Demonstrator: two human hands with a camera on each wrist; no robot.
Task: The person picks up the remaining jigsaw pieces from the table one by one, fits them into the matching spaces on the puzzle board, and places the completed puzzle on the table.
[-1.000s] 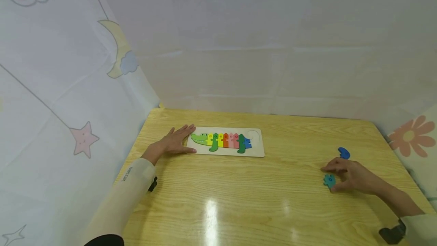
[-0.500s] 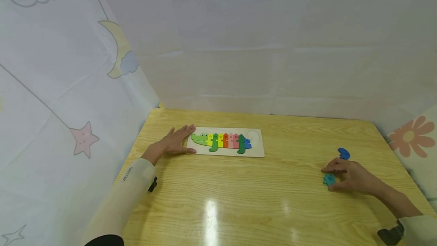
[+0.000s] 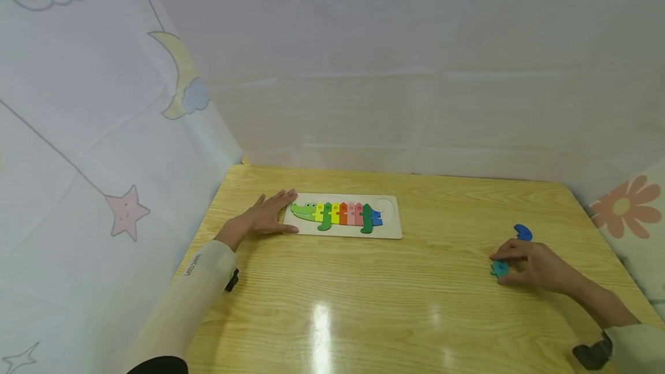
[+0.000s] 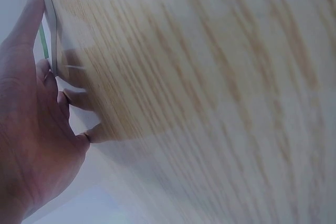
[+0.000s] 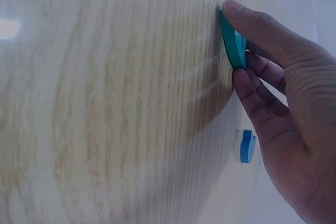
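A white puzzle board [image 3: 332, 234] lies on the table, with a crocodile of coloured pieces [image 3: 343, 213] in it and a bare round outline at its right end. My left hand [image 3: 265, 216] rests at the board's left end, fingers spread, thumb and fingertips on its edge. At the right, my right hand [image 3: 540, 267] pinches a teal puzzle piece [image 3: 500, 269] between thumb and fingers; in the right wrist view the teal piece [image 5: 233, 40] stands tilted near the wood. Just beyond that hand lies a curved blue puzzle piece [image 3: 523, 232], also visible as a blue block [image 5: 247, 146].
The light wooden table [image 3: 395, 293] has a white cloth backdrop [image 3: 363, 103] along its far edge. Patterned cloth [image 3: 93, 149] hangs at the left and a flower print [image 3: 628, 206] shows at the right.
My right thumb has come nearer to the fingers and closed on the teal piece, which has shifted slightly away from me. The left hand and the board have stayed in place.
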